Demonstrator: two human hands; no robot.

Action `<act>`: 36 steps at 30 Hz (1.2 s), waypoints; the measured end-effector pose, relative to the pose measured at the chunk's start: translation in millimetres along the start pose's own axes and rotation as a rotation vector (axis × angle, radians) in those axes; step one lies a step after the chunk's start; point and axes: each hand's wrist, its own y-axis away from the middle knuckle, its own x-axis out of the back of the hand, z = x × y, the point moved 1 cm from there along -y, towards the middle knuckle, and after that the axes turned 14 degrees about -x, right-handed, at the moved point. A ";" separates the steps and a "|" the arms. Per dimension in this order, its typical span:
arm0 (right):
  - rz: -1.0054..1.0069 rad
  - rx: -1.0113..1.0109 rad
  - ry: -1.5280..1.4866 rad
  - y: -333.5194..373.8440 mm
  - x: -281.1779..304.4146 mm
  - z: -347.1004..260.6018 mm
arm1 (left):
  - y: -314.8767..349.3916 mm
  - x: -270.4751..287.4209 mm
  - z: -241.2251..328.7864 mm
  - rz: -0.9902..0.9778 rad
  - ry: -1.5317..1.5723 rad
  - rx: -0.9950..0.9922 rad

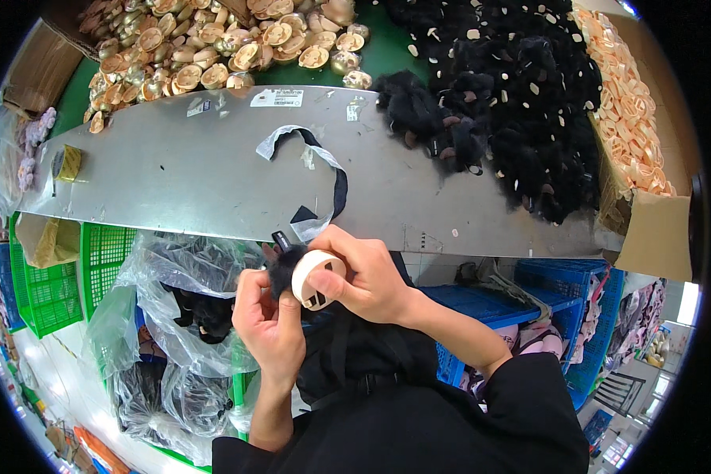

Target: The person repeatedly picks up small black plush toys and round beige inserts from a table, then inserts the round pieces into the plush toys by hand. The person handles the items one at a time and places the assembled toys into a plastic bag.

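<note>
Black shirt cloth point(450, 419) lies nearest, at six o'clock. Above it, held before the chest, is a cream disc point(302, 272) with a slotted face, against a black furry piece point(283, 268) at nine o'clock. The right hand point(367, 276) has its fingers closed round the disc, thumb pressed on its face; the left hand point(270, 324) pinches the fur, thumb and fingers nearly together. The disc looks light, stiff and perhaps slippery, best taken by its rim; the fur, soft and yielding, wants a deeper pinch. On the counter point(189, 174), a black strip point(340, 186) curls at twelve; gold half-shells point(213, 59) heap toward eleven.
</note>
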 end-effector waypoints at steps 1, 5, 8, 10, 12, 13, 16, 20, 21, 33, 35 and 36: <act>0.016 0.033 0.036 1.7 1.2 1.7 | 0.1 2.9 -0.4 -0.035 0.025 0.021; 0.087 0.161 0.107 4.2 8.9 -6.8 | -4.5 4.3 9.0 -0.123 0.242 0.195; 0.020 0.110 0.070 7.4 10.6 -15.5 | -3.1 2.9 6.8 -0.122 0.357 0.243; -0.054 -0.076 -0.129 15.3 7.5 -25.4 | -3.1 1.6 8.2 -0.096 0.480 0.310; -0.003 0.036 -0.073 17.7 5.4 -26.9 | -2.7 -0.6 13.9 -0.035 0.594 0.360; 0.022 0.093 -0.045 17.8 5.1 -27.4 | -2.1 -0.9 16.3 0.001 0.636 0.382; 0.242 0.444 0.198 12.2 6.2 -21.6 | 2.1 -2.2 13.7 -0.021 0.584 0.248; 0.378 0.547 0.359 17.0 -4.0 -21.9 | 7.9 0.5 3.0 -0.063 0.202 -0.037; 0.401 0.566 0.407 17.4 -6.4 -20.1 | 7.9 0.4 1.2 -0.062 0.073 -0.121; 0.467 0.509 0.192 3.9 -21.0 -10.8 | 23.8 -5.9 -11.2 -0.059 -0.031 -0.140; 0.493 0.534 0.215 3.7 -25.7 -7.3 | 25.1 -6.9 -9.6 -0.007 -0.011 -0.117; 0.496 0.564 0.247 3.6 -27.8 -6.5 | 25.9 -12.3 -6.5 0.035 -0.003 -0.116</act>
